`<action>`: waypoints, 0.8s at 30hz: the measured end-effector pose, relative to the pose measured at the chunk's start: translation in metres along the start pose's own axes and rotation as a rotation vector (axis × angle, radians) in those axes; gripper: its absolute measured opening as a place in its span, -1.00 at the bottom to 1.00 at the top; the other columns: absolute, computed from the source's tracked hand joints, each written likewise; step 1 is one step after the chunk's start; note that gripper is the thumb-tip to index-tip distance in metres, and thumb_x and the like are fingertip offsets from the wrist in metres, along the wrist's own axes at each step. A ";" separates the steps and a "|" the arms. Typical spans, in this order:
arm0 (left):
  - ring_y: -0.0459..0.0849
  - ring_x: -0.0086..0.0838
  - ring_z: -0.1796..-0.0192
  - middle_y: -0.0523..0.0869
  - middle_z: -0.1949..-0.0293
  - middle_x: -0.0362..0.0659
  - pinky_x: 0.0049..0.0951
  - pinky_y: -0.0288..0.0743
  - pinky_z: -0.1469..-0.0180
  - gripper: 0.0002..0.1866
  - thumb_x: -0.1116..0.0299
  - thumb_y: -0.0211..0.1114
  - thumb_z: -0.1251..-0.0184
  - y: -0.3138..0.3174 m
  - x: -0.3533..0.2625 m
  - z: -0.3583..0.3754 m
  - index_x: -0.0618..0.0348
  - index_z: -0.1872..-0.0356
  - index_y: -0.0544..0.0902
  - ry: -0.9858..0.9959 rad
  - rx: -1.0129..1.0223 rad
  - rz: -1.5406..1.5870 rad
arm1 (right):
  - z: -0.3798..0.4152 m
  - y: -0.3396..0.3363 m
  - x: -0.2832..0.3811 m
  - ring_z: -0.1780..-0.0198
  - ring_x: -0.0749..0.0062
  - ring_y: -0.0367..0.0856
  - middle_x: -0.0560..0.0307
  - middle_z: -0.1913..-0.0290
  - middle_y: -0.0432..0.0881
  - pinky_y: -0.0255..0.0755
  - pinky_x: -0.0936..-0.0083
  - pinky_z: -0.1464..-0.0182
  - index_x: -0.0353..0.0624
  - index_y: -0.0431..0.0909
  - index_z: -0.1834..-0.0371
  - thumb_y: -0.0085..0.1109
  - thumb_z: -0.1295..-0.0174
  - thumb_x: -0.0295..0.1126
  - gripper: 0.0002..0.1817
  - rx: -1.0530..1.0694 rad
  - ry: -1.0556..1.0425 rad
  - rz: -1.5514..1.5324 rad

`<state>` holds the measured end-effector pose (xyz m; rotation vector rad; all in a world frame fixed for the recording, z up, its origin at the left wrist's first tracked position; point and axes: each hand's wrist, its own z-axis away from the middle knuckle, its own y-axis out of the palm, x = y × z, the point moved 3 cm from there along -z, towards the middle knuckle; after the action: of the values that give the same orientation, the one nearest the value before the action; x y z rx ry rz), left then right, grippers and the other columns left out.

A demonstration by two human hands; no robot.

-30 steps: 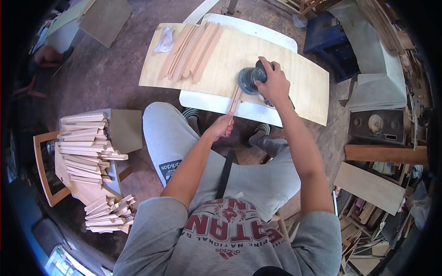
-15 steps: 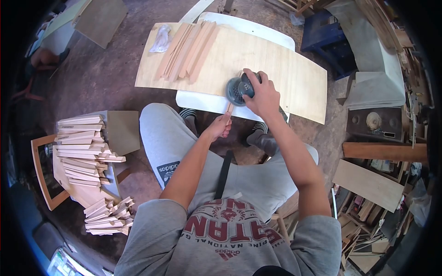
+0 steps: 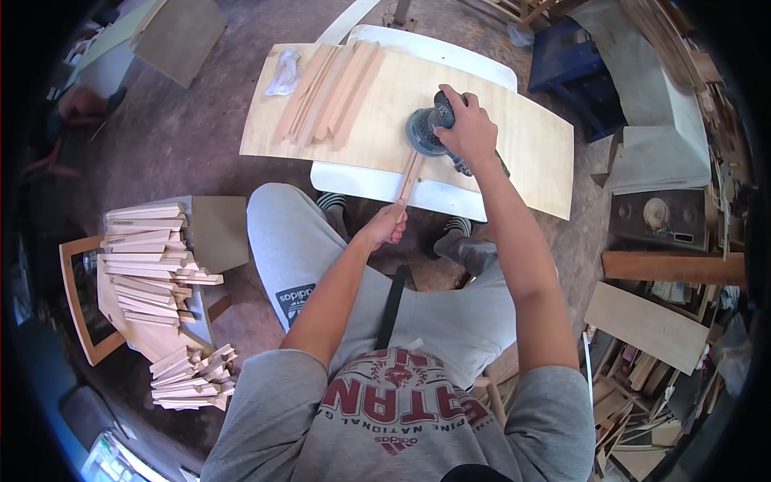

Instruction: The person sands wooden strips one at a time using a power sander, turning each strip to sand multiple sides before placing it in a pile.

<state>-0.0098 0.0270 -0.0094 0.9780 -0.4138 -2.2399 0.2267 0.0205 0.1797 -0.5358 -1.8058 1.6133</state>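
My right hand [image 3: 468, 128] is wrapped round the grip of a dark blue-green orbital sander [image 3: 423, 133]. The sander's round head rests on the far part of a narrow wooden strip [image 3: 411, 177]. With fingers closed, my left hand [image 3: 387, 224] grips the near end of that strip, which sticks out past the front edge of the thin plywood board [image 3: 514, 153]. Beneath the sander, the strip's far end is hidden. Several similar wooden strips [image 3: 333, 92] lie side by side on the board's left half.
A clear plastic bag [image 3: 283, 72] lies at the board's left. Under the plywood shows a white tabletop [image 3: 353, 177]. To my left, several cut strips [image 3: 148, 265] are stacked, with another heap [image 3: 193, 377] nearer. A speaker box [image 3: 654, 215] and wood scraps stand at right.
The sander, with my right hand on it, has moved away from me along the strip, exposing more of the strip. My left hand keeps its hold.
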 end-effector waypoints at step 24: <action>0.26 -0.61 0.64 0.35 0.57 -0.36 -0.52 0.16 0.58 -0.53 -0.20 0.01 -0.72 -0.017 -0.016 0.020 -0.02 0.25 0.44 0.193 -0.174 0.060 | -0.011 0.014 -0.056 -0.31 -0.23 0.63 -0.08 -0.47 0.51 0.59 -0.13 -0.25 0.41 0.37 -0.58 0.46 -0.01 -0.15 -0.07 -0.030 0.183 0.067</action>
<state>-0.0238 0.0505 0.0040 1.0620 -0.1577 -2.0661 0.2719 -0.0077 0.1550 -0.7404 -1.6947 1.5294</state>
